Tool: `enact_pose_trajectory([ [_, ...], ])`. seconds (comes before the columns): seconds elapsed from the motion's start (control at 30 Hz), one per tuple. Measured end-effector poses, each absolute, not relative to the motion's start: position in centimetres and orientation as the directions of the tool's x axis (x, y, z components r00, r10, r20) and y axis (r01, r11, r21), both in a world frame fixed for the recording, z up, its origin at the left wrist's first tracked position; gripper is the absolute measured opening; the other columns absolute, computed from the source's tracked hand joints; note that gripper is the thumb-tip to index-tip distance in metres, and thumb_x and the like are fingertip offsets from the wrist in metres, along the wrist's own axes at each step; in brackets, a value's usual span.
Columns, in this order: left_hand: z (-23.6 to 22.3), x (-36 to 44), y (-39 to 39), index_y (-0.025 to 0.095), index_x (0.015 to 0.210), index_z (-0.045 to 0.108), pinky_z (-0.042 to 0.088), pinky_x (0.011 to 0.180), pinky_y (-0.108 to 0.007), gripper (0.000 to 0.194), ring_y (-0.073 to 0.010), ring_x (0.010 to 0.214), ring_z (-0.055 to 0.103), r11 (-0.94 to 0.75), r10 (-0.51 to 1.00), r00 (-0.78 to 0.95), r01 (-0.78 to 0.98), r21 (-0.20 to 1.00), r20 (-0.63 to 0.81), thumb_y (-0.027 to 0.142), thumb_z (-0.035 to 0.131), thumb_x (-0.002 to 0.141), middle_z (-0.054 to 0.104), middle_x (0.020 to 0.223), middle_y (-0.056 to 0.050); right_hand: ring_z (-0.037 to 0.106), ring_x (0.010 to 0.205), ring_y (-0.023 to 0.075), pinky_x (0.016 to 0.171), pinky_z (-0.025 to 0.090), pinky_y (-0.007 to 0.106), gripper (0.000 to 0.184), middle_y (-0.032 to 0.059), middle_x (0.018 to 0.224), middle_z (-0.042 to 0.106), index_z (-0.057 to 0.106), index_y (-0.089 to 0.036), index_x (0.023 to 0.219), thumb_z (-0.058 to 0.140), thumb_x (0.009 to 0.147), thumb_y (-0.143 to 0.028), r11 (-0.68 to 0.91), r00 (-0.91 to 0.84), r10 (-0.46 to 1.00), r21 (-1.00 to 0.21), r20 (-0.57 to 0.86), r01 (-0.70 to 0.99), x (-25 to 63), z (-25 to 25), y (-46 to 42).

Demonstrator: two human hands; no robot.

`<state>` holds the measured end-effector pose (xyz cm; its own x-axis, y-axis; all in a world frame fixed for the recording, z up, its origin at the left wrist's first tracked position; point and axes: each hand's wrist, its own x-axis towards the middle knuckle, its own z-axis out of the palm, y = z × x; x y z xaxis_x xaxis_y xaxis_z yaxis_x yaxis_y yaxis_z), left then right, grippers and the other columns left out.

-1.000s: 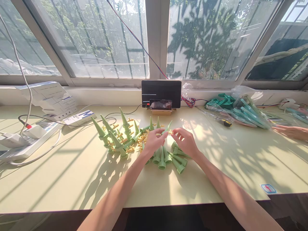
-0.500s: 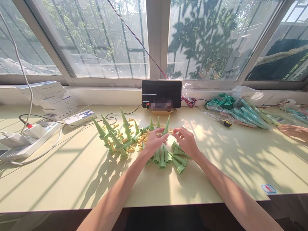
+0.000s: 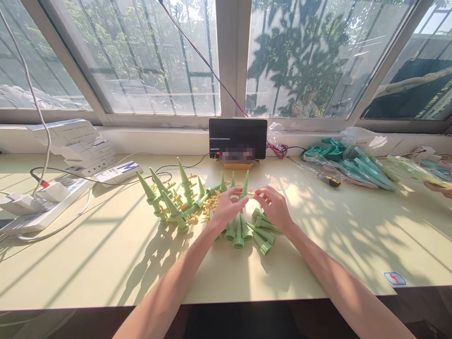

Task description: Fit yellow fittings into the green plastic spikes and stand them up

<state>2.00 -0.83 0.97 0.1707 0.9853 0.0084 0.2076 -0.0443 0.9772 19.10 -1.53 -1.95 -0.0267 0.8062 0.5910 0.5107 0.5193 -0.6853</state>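
My left hand [image 3: 229, 207] is closed round a green plastic watering spike [image 3: 245, 181], held point up. At its side, the fingertips of my right hand [image 3: 273, 205] pinch a small yellow valve [image 3: 251, 192], which appears to touch the spike. Below my hands lie several loose green spikes [image 3: 238, 239], their hollow ends towards me. Left of my left hand stand several green spikes [image 3: 172, 207] with yellow valves in their sides. A pile of loose yellow valves [image 3: 209, 203] is partly hidden behind my left hand.
A black screen [image 3: 238, 136] stands at the back. White boxes [image 3: 77, 146] and a power strip [image 3: 45, 207] with cables are on the left. Green plastic packets [image 3: 367, 169] and a black-yellow tool [image 3: 332, 181] lie right. Another person's hand [image 3: 439, 189] holds a pale packet.
My hands stay almost where they were, still on the spike and valve. At the far right, the other person's hand has moved outward and now lifts a pale green packet.
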Motion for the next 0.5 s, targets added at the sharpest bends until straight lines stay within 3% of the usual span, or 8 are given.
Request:
enact_pose_trajectory([
  [0.3,0.39,2.31,-0.61,0.017,0.108,0.061,0.046,0.047,-0.02,0.037,-0.0078,0.059,0.058,-0.183,0.969,0.201,0.197,0.963,0.143,0.033,0.068,0.075,0.06,0.114,-0.011,0.053,0.062,0.0141,0.056,0.045,0.026,0.028,0.0039,0.075,0.062,0.062,-0.019,0.08,0.047,0.094,-0.038,0.491,-0.052,0.823,-0.662,0.565,0.566,19.32,-2.26,-1.24],
  [0.5,0.14,2.45,-0.57,0.016,0.109,0.06,0.046,0.045,-0.019,0.041,-0.009,0.062,0.058,-0.215,0.961,0.217,0.204,0.955,0.17,0.034,0.069,0.074,0.059,0.109,-0.011,0.052,0.055,0.0138,0.055,0.042,0.027,0.046,0.002,0.06,0.058,0.057,-0.019,0.065,0.037,0.097,-0.045,0.446,-0.052,0.858,-0.69,0.511,0.57,19.43,-2.2,-1.25],
])
